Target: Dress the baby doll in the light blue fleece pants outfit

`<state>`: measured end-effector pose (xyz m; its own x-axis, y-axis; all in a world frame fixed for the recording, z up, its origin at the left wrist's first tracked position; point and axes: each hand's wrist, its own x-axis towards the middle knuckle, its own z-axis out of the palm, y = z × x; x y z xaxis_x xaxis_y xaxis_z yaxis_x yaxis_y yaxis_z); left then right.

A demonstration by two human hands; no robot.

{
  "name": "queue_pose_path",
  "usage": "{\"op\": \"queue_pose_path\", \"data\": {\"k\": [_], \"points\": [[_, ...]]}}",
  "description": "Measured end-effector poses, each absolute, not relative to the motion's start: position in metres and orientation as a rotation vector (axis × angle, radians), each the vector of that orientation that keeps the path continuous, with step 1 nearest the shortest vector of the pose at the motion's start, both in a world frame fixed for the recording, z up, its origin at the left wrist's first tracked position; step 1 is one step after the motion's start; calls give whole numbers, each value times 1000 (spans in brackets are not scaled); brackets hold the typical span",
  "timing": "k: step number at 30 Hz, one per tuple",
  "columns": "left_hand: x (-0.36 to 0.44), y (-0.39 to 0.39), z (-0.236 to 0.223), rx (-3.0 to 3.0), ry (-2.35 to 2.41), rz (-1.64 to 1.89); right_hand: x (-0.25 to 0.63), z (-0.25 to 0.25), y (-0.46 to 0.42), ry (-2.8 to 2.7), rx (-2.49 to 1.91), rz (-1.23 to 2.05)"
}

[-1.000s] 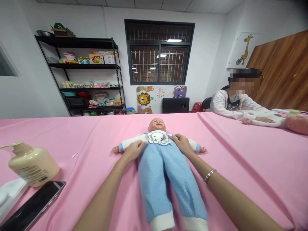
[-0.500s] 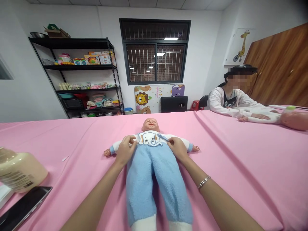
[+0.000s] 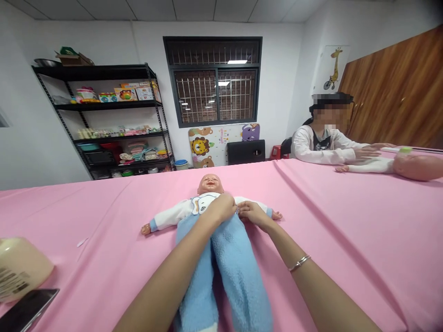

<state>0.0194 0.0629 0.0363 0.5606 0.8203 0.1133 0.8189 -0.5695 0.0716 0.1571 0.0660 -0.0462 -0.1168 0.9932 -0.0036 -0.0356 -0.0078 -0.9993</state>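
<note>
A baby doll point(image 3: 211, 183) lies on its back on the pink cloth, head away from me and arms spread. It wears a white top point(image 3: 173, 215) and fleecy light-blue overalls point(image 3: 238, 263) with an elephant bib point(image 3: 204, 203). My left hand point(image 3: 223, 207) reaches across the chest, closed at the right edge of the bib; its fingertips are mostly hidden. Close beside it, my right hand point(image 3: 254, 214) pinches the overalls' edge with bent fingers near the doll's side. A bracelet point(image 3: 299, 263) circles my right wrist.
A pump bottle point(image 3: 24, 267) and a dark phone-like slab point(image 3: 27, 311) lie at the left on the pink cloth point(image 3: 328, 267). Across at right, a co-worker point(image 3: 320, 143) sits with hands over another doll point(image 3: 418, 166). Black shelves point(image 3: 110, 105) stand behind.
My left hand has left the bib's left side and crossed to its right edge, beside my right hand. The view has shifted slightly. The co-worker's hands have lifted from the other doll.
</note>
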Motion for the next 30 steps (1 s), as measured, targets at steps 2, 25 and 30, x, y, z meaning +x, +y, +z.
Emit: {"op": "queue_pose_path", "data": {"k": [2, 25, 30], "points": [[23, 62, 26, 2795, 1564, 171, 159, -45, 65, -1351, -1121, 1343], [21, 59, -12, 2884, 1486, 865, 185, -47, 69, -1639, -1528, 304], [17, 65, -10, 2825, 1271, 1182, 223, -57, 67, -1643, -2100, 297]]}}
